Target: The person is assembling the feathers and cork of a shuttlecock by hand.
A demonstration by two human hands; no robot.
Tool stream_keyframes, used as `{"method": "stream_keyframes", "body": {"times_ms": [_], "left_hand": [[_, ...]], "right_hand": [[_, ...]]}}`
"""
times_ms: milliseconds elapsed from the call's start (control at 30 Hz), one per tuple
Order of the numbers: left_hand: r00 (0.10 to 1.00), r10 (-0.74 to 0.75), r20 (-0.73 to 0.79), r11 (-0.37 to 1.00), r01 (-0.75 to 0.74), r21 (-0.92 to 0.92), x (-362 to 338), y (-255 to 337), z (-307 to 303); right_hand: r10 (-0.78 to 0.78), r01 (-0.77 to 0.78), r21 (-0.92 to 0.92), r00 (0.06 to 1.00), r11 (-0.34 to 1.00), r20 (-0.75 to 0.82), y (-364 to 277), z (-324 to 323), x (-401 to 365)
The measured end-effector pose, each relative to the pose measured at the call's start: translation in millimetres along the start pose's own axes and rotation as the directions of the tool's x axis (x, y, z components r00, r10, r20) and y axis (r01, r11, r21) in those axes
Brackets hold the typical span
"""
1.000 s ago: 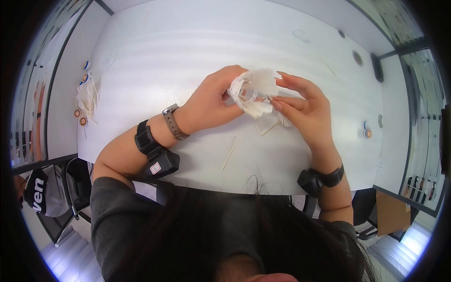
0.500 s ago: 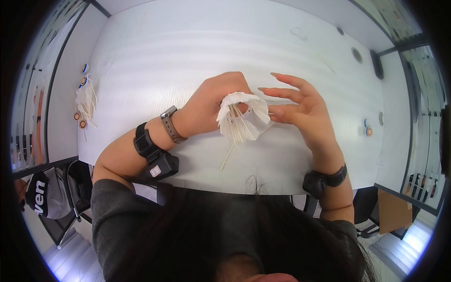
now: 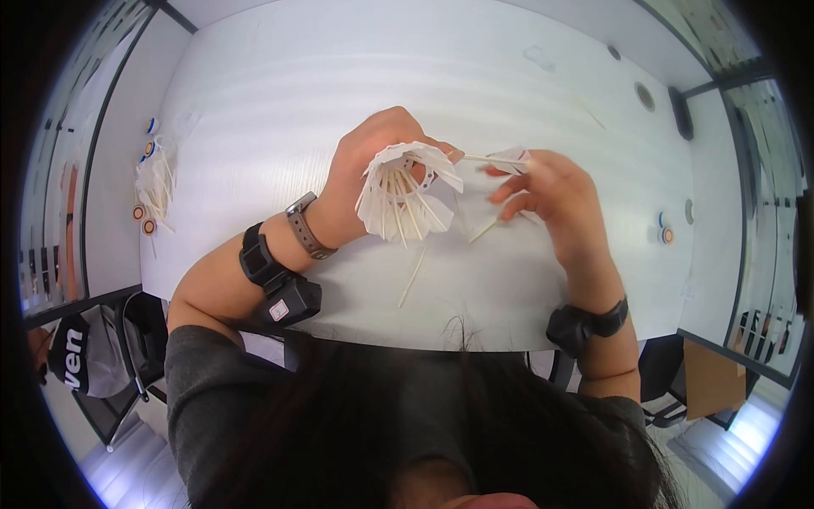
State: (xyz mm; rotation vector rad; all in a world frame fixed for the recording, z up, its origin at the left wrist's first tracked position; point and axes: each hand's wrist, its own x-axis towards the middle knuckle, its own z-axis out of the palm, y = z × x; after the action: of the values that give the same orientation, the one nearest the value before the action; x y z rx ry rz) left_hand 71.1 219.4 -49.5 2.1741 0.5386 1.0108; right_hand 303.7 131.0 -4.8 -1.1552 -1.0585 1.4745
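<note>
A white feather shuttlecock (image 3: 405, 222) is gripped in my left hand (image 3: 360, 174), its open skirt turned toward me and its quills showing inside. The shuttlecock's base is hidden by the hand. To the right, my right hand (image 3: 560, 191) has its fingers curled around a white feather (image 3: 509, 159). The quill of that feather stretches left to my left hand's fingertips. Another thin quill (image 3: 484, 229) sticks out below my right hand's lower fingers. A loose quill (image 3: 413, 278) lies on the table below the shuttlecock.
On the white table (image 3: 339, 76), a pile of loose feathers (image 3: 154, 188) lies at the left edge beside several round shuttlecock bases (image 3: 149, 226). More bases (image 3: 666, 236) sit at the right. A clear plastic scrap (image 3: 538, 58) lies at the back.
My left hand has shifted left and slightly up with the shuttlecock. My right hand, spread beside the skirt before, has moved right and now has a feather in its curled fingers.
</note>
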Motion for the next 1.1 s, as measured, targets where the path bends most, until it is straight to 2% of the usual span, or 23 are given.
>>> {"method": "stream_keyframes", "body": {"times_ms": [67, 133, 233, 333, 433, 533, 767, 867, 1100], "left_hand": [[1.000, 0.024, -0.019, 0.999, -0.024, -0.023, -1, 4, -3], [0.995, 0.075, -0.059, 0.997, -0.072, 0.038, -6, 13, -5], [0.994, 0.078, -0.074, 0.994, -0.083, -0.071, -7, 7, -1], [0.995, 0.090, -0.031, 0.994, -0.088, 0.066, -5, 16, -9], [0.995, 0.041, -0.090, 0.998, -0.038, 0.042, -3, 24, -6], [0.996, 0.061, -0.066, 0.997, -0.058, 0.048, -1, 26, -6], [0.995, -0.036, 0.094, 0.995, 0.044, -0.093, -3, 24, -8], [0.991, 0.008, 0.133, 0.994, 0.007, -0.109, -4, 20, -7], [0.995, 0.009, 0.098, 0.992, 0.003, -0.129, -4, 18, -8]], "right_hand": [[-0.003, 0.010, -0.100, 0.997, 0.995, 0.071, -1, 5, -2], [-0.014, 0.020, -0.131, 0.999, 0.991, 0.048, 0, 10, -4], [-0.035, 0.042, -0.144, 0.998, 0.989, 0.053, 0, 11, -5], [-0.073, 0.078, -0.144, 0.996, 0.986, 0.044, -1, 12, -8], [-0.100, 0.105, -0.155, 0.994, 0.982, 0.039, -1, 11, -8], [-0.097, 0.106, -0.165, 0.994, 0.981, 0.056, -2, 10, -9], [-0.073, 0.085, -0.144, 0.994, 0.986, 0.087, -2, 12, -11], [-0.045, 0.060, -0.154, 0.994, 0.986, 0.100, -3, 12, -11], [-0.061, 0.069, -0.126, 0.996, 0.990, 0.070, -2, 10, -9]]}}
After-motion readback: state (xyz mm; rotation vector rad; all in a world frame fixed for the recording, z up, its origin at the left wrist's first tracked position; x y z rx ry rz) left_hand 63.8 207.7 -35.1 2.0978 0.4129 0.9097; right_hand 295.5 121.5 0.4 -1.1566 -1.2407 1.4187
